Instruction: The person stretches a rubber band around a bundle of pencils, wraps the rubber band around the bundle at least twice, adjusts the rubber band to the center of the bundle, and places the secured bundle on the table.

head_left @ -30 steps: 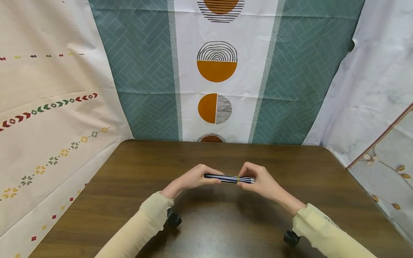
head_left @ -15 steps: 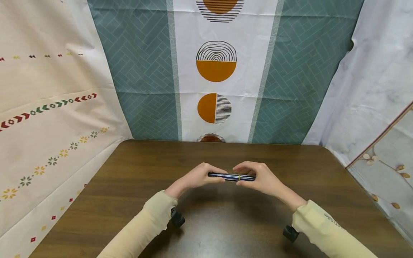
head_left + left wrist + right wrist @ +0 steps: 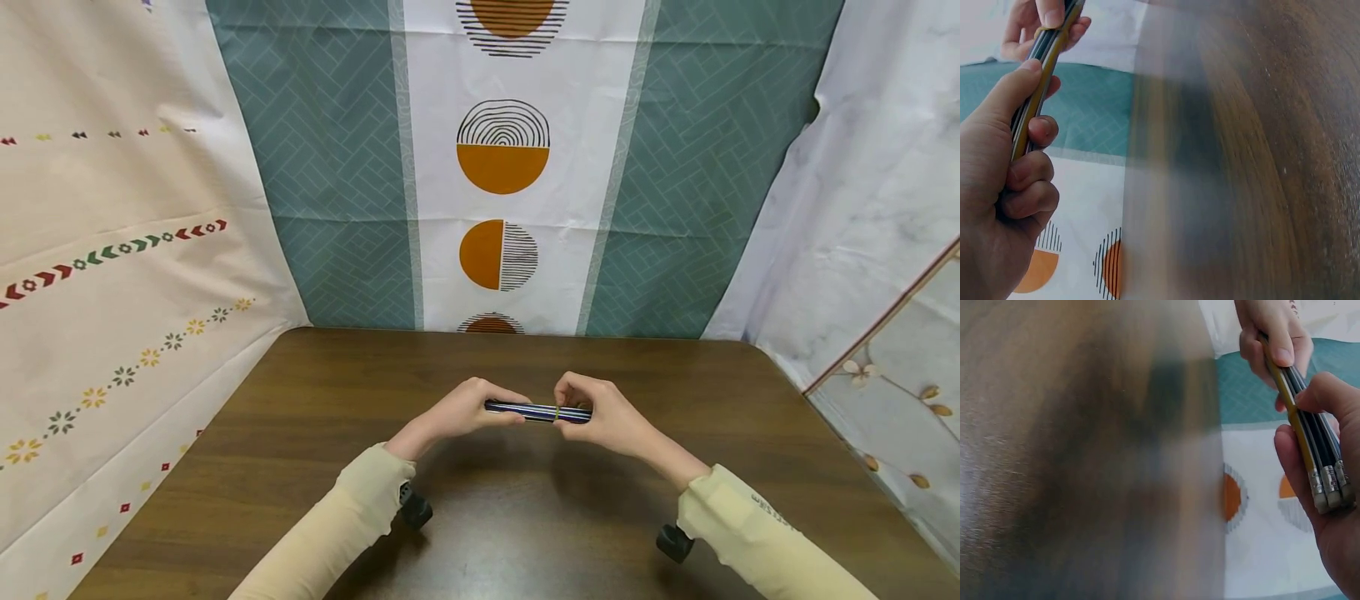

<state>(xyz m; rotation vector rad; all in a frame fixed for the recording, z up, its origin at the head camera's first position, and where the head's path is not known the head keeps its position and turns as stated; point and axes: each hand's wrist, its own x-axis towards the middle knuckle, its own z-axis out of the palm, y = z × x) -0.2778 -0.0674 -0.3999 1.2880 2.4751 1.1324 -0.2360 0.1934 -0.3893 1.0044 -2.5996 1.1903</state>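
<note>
A bundle of pencils, striped dark blue and white with a yellow one showing in the wrist views, is held level above the table. A thin yellow rubber band circles it toward the right end. My left hand grips the left part, its fingers curled around the pencils in the left wrist view. The right hand pinches the bundle at the band between thumb and fingers. In the right wrist view, metal ferrules and erasers lie beside the right palm. The left ends are mostly hidden inside the left hand.
A dark brown wooden table lies under both hands. Patterned cloths hang around it: a teal and white one behind, a cream one at left, and a marbled white one at right.
The left hand and the bundle have shifted slightly right, toward the right palm. The right fingers spread apart half a second ago and have now closed in again at the rubber band.
</note>
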